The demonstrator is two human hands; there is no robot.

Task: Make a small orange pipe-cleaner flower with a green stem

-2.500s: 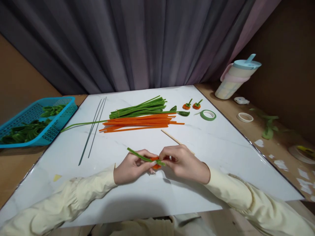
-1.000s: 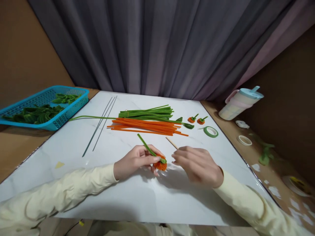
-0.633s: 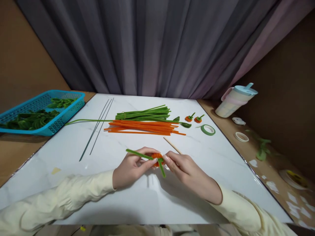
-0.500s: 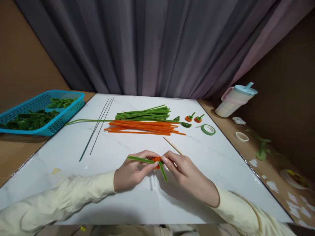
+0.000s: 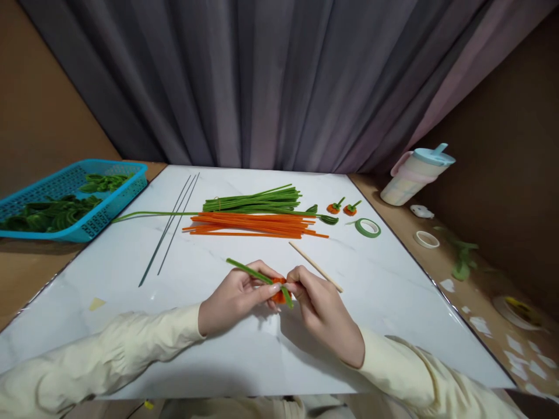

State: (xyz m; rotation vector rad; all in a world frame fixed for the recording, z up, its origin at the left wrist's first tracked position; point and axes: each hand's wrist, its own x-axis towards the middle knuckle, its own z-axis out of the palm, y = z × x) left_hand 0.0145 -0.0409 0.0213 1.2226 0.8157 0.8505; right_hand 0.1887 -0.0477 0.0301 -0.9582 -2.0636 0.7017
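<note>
Between the fingertips of my left hand is a small orange pipe-cleaner ball. A green pipe cleaner crosses its top, one end sticking out to the upper left and a shorter end pointing down toward me. My right hand is closed at the ball's right side, thumb and forefinger pinching the green pipe cleaner where it meets the orange; the exact grip is partly hidden. Just beyond the right hand lies a thin wooden stick.
Orange pipe cleaners and green pipe cleaners lie in bundles mid-table. Behind right are two finished orange pieces and green tape. Left are thin wires and a blue basket of green leaves. A tumbler stands right.
My right hand has shifted slightly left and turned inward against the ball, uncovering more of the wooden stick. The green pipe cleaner's left end is tilted higher, and its lower end looks shorter.
</note>
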